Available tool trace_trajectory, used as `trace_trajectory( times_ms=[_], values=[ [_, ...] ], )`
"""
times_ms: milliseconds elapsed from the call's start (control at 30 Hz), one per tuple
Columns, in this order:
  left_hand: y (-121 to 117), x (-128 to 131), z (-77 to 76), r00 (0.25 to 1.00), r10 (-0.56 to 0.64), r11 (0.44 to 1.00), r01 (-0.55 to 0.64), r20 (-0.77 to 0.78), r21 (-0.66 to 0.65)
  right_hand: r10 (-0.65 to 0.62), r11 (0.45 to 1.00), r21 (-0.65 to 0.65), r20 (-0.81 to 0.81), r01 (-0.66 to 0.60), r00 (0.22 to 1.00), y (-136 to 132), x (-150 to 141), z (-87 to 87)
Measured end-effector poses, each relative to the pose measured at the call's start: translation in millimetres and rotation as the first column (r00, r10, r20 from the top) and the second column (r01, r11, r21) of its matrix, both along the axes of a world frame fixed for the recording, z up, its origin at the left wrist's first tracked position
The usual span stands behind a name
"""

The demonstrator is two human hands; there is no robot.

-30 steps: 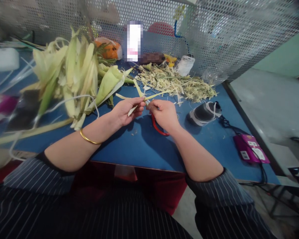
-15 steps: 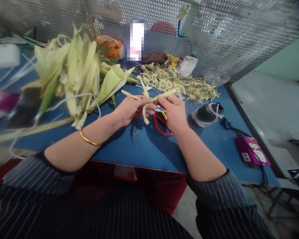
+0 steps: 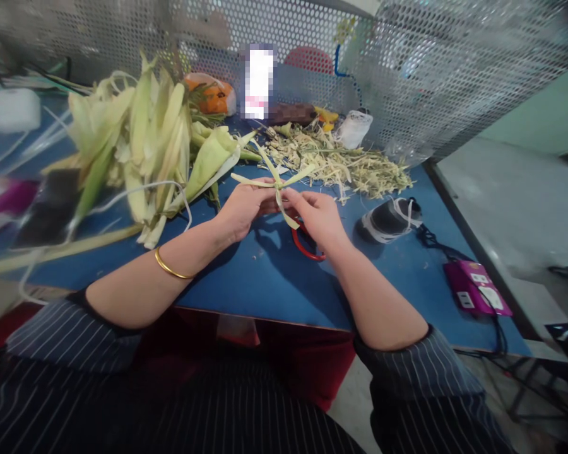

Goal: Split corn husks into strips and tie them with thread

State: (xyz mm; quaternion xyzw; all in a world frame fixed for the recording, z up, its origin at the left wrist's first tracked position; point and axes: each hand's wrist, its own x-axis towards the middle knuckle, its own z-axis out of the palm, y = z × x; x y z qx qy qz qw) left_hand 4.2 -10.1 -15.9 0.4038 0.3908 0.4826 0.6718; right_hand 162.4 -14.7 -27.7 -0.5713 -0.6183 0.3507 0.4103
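Nearest, striped sleeves (image 3: 76, 331) end around both forearms, which reach forward and inward over the blue desk (image 3: 260, 284); a gold bangle (image 3: 170, 265) circles the left one. The left hand (image 3: 240, 211) is turned partly upward, its fingers (image 3: 269, 202) curled under a knotted husk strip (image 3: 278, 185) and closed on it. The right hand (image 3: 319, 217) is back up, thumb and fingers (image 3: 297, 200) pinched shut by the knot. The strip's ends splay out above and between the hands. A red handle loop (image 3: 307, 253) lies just under the right hand.

To the right are a purple socket box (image 3: 478, 289) and a black cylinder (image 3: 388, 221) wrapped in white cord, lying tilted. Left of the hands, corn husks (image 3: 142, 139) are heaped beside a white cable (image 3: 142, 185).

Farther off, shredded husk (image 3: 341, 157) spreads loose on the desk. Behind it stands a whitish, cup-like container (image 3: 355, 129); its contents cannot be told. An orange packet (image 3: 213, 94) sits behind the husks, its inside hidden. A perforated metal screen (image 3: 303, 31) backs everything.
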Motion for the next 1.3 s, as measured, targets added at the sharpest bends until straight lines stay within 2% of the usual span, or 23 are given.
trace_trajectory(
  times_ms=[67, 167, 300, 400, 500, 567, 667, 733, 833, 933, 1133, 1300],
  values=[
    [-0.4, 0.4, 0.0, 1.0, 0.023, 1.0, -0.023, 0.001, 0.014, 0.057, 0.997, -0.056, 0.077, -0.053, 0.995, -4.2, -2.2, 1.3],
    [-2.1, 0.8, 2.0, 0.998, 0.06, 0.998, -0.06, -0.008, 0.004, 0.1, 0.992, -0.089, 0.07, -0.094, 0.993, -7.4, -4.0, 2.2],
    [-3.8, 0.7, 5.2, 0.995, 0.089, 0.996, -0.089, -0.036, -0.006, 0.117, 0.989, -0.09, 0.038, -0.113, 0.992, -8.0, -4.7, 3.3],
    [-3.6, 1.3, 4.5, 0.992, 0.111, 0.994, -0.111, -0.056, -0.009, 0.14, 0.989, -0.044, 0.042, -0.138, 0.989, -8.7, -5.8, 3.3],
    [-2.2, 1.6, 1.8, 0.992, 0.108, 0.994, -0.108, -0.063, 0.007, 0.173, 0.982, 0.056, 0.131, -0.181, 0.976, -10.9, -6.2, 4.4],
    [-1.5, 0.8, 0.7, 0.995, 0.085, 0.996, -0.084, -0.058, 0.033, 0.121, 0.969, 0.179, 0.248, -0.168, 0.961, -13.0, -5.0, 7.4],
    [-3.7, -1.3, 2.4, 0.992, -0.01, 0.998, 0.017, -0.122, 0.057, -0.076, 0.892, 0.439, 0.376, -0.106, 0.924, -14.4, -0.7, 14.2],
    [-7.4, -2.1, 5.1, 0.971, -0.103, 0.992, 0.115, -0.216, 0.045, -0.125, 0.84, 0.526, 0.428, -0.134, 0.895, -12.9, 2.6, 17.4],
    [-13.7, -1.3, 7.9, 0.913, -0.226, 0.965, 0.257, -0.339, 0.049, -0.046, 0.83, 0.504, 0.487, -0.238, 0.872, -8.2, 5.4, 17.5],
    [-16.8, 0.4, 5.5, 0.868, -0.277, 0.942, 0.33, -0.411, 0.063, 0.048, 0.851, 0.444, 0.469, -0.282, 0.882, -4.6, 4.7, 15.0],
    [-16.3, 1.0, -3.3, 0.846, -0.265, 0.94, 0.334, -0.464, 0.072, 0.169, 0.864, 0.402, 0.336, -0.304, 0.926, -6.0, -0.1, 14.9],
    [-17.9, 2.3, 1.1, 0.848, -0.269, 0.95, 0.312, -0.456, 0.021, 0.161, 0.878, 0.382, 0.333, -0.289, 0.929, -7.4, -1.7, 13.7]
  ],
)
